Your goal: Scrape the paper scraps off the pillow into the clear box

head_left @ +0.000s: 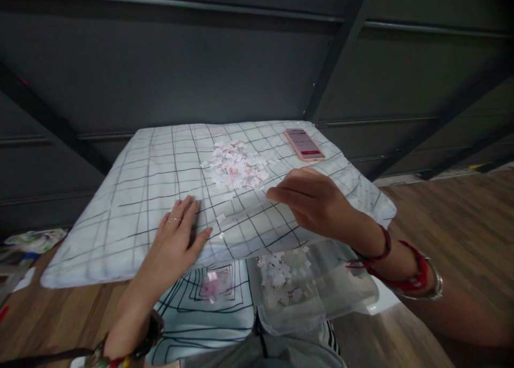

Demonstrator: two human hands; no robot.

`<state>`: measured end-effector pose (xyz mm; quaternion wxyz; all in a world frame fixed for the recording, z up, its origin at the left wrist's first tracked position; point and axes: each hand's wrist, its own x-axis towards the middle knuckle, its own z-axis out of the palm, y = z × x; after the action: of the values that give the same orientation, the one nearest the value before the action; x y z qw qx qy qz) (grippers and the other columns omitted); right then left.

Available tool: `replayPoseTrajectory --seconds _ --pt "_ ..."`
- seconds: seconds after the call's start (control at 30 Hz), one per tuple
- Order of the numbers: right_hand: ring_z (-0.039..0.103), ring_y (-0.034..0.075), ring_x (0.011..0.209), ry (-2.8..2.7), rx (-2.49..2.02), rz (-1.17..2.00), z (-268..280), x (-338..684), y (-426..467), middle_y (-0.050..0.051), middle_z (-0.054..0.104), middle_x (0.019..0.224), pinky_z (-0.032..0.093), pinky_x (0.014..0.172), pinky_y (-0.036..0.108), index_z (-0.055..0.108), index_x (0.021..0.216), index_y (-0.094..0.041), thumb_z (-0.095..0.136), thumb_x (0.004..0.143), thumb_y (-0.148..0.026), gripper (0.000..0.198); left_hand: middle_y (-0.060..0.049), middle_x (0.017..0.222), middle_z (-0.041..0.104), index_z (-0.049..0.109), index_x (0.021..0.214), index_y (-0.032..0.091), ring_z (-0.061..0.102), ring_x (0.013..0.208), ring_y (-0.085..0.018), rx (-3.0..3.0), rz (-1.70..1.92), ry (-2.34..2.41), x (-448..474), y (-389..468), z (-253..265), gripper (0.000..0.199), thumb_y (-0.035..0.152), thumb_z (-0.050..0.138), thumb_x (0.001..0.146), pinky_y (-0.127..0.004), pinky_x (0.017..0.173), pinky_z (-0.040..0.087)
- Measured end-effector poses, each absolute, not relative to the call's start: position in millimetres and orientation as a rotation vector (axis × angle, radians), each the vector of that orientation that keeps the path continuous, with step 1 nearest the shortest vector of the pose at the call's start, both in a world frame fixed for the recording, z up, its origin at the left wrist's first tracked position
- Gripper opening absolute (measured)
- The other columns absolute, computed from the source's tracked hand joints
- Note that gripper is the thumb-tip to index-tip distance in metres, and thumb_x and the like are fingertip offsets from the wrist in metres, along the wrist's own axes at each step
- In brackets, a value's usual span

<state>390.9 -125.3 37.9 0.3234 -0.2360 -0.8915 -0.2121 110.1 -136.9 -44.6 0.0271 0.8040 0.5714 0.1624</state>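
Observation:
My left hand (174, 245) lies palm down on the white checked cloth (136, 191), fingers stretched out and nothing in it. Farther right, my right hand (311, 202) is closed in a pinch just above the cloth. A see-through flat strip (244, 211) reaches leftward from its fingertips; its exact kind is unclear. Beyond both hands sits a loose heap of small white and pink paper pieces (236, 167). A few single pieces lie between the hands and the heap, near the strip's left end.
A phone (304, 144) with a pink case lies at the back right, screen lit. Below the front edge, a clear plastic box (289, 322) holds more paper pieces. Beside it, a pinkish clear packet (217, 286) rests on a patterned pale-blue cushion (201, 325). Dark panels (180, 62) stand behind.

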Motion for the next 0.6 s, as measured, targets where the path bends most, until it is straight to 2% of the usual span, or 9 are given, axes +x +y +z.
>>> replayPoseTrajectory --seconds 0.27,0.6 --pt "0.053 0.012 0.066 -2.396 -0.603 -0.478 50 389 -166 0.004 0.065 0.072 0.045 0.059 0.026 0.062 0.092 -0.012 0.042 0.085 -0.003 0.023 -0.016 0.148 0.035 0.036 0.137 0.012 0.027 0.138 -0.033 2.443 0.500 1.760 111 -137 -44 0.068 0.058 0.029 0.087 -0.052 0.110 0.029" --pt "0.047 0.013 0.066 -2.309 -0.697 -0.739 38 382 -127 0.003 0.060 0.070 0.037 0.058 0.028 0.063 0.092 -0.013 0.038 0.086 -0.003 0.028 -0.017 0.148 0.034 0.038 0.136 0.012 0.028 0.138 -0.033 2.476 0.511 1.759 110 -137 -46 0.070 0.061 0.026 0.088 -0.052 0.109 0.029"
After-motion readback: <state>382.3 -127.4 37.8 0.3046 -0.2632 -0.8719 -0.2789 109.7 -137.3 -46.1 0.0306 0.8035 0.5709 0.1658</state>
